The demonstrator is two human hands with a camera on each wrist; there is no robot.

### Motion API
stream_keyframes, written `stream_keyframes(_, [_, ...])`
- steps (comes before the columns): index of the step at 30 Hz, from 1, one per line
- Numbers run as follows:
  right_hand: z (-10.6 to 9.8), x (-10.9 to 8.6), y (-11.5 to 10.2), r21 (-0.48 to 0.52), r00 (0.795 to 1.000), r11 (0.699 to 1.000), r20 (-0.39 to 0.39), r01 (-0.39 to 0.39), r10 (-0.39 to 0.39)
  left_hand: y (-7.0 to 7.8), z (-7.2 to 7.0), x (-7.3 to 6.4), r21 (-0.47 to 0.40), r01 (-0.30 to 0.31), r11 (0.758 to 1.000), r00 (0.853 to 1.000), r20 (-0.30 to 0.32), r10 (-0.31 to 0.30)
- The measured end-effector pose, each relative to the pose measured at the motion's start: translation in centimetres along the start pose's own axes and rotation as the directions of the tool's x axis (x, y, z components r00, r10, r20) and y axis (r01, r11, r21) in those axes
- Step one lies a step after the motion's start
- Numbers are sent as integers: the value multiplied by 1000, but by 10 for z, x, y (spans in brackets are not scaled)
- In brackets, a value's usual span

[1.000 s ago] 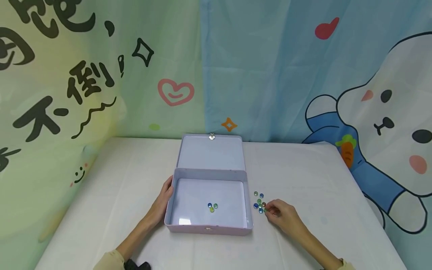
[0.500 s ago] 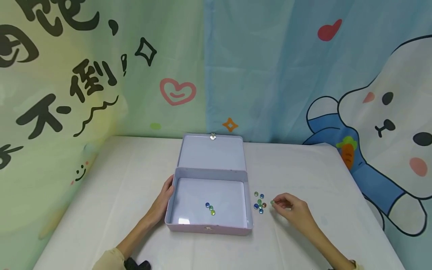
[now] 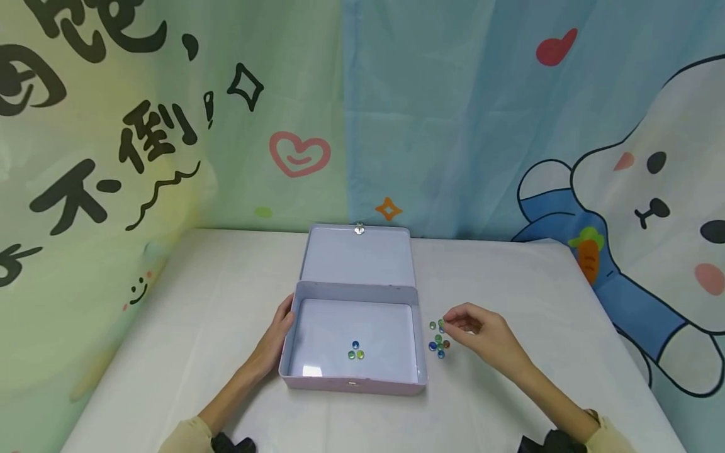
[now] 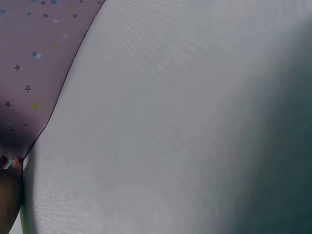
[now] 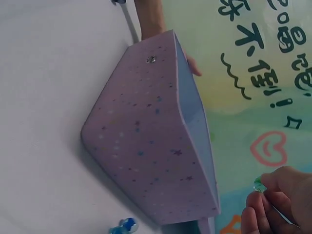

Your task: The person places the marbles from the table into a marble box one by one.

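A pale lilac box (image 3: pixel 354 384) stands on the white table with its lid (image 3: pixel 355 255) raised at the back. Inside lie three glass marbles: a blue one (image 3: pixel 355 345), a green one (image 3: pixel 351 355) and a yellow-green one (image 3: pixel 360 355). My left hand (image 3: pixel 274 336) rests against the box's left wall, fingers along the outside. To the right of the box, several more marbles (image 3: pixel 439 346) lie in a loose group. Above that group my right hand (image 3: pixel 481 333) pinches a green marble (image 5: pixel 259 184) between thumb and fingertips.
Star prints cover the outside of the box (image 5: pixel 141 122). The white table (image 3: pixel 521 302) extends on both sides of it. Behind hangs a printed curtain (image 3: pixel 413 113) with hearts, lettering and a white cartoon animal.
My right hand has picked a green marble out of the group, drawn it to the right, then brought it back left and higher. The marbles in the box have rolled slightly. My left hand stays put.
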State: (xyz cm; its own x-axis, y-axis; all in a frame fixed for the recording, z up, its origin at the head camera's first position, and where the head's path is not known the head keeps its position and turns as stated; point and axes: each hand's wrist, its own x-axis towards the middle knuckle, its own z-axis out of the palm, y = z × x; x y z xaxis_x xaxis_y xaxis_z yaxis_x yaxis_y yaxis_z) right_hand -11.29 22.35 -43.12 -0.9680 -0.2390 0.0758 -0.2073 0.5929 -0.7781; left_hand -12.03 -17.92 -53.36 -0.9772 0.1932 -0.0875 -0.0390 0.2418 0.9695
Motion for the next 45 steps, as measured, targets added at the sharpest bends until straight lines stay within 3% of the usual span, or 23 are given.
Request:
stream_keyframes(10, [-1, 29, -34, -35, 997, 998, 55, 57, -55, 0, -2, 0, -5, -10, 1000, 1000, 3, 10])
stream_keyframes(19, [19, 68, -70, 23, 977, 986, 135, 162, -164, -2, -3, 0, 3, -3, 1000, 1000, -4, 3])
stream_keyframes(29, [65, 111, -78, 89, 912, 964, 313, 249, -265, -1, -1, 0, -2, -12, 1000, 1000, 7, 12])
stream_keyframes(38, [114, 128, -88, 63, 824, 942, 468, 328, -319, 0, -2, 1, -11, 11, 1000, 1000, 6, -11])
stream_keyframes(41, [130, 131, -82, 33, 797, 940, 521, 339, -305, 0, -2, 1, -14, 4, 1000, 1000, 9, -4])
stream_keyframes(45, [149, 132, -74, -20, 778, 947, 576, 321, -251, -2, -2, 1, -5, -7, 1000, 1000, 17, 7])
